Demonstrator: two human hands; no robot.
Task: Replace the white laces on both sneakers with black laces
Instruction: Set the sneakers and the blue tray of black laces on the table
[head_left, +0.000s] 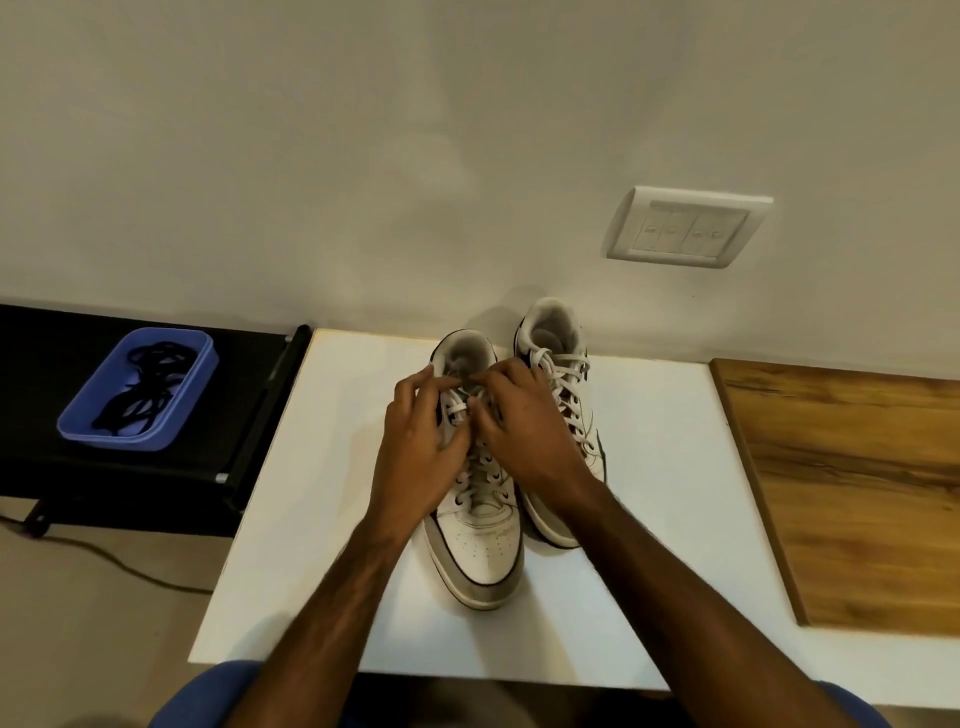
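Two white sneakers with white laces stand side by side on the white table (291, 519), toes toward me. Over the near left sneaker (480, 556) both hands meet at the upper eyelets. My left hand (421, 447) curls its fingers around the white lace (457, 408) near the tongue. My right hand (524, 431) pinches the same lace from the other side. The right sneaker (563, 389) stands farther back with its lace tied, partly hidden behind my right hand. Black laces (137, 387) lie tangled in a blue tray (197, 384) on the left.
The blue tray sits on a black stand (62, 478) left of the table. A wooden board (857, 493) lies on the table's right side. A wall (363, 156) with a white socket plate (685, 226) rises right behind the sneakers. A cable (119, 561) runs across the floor.
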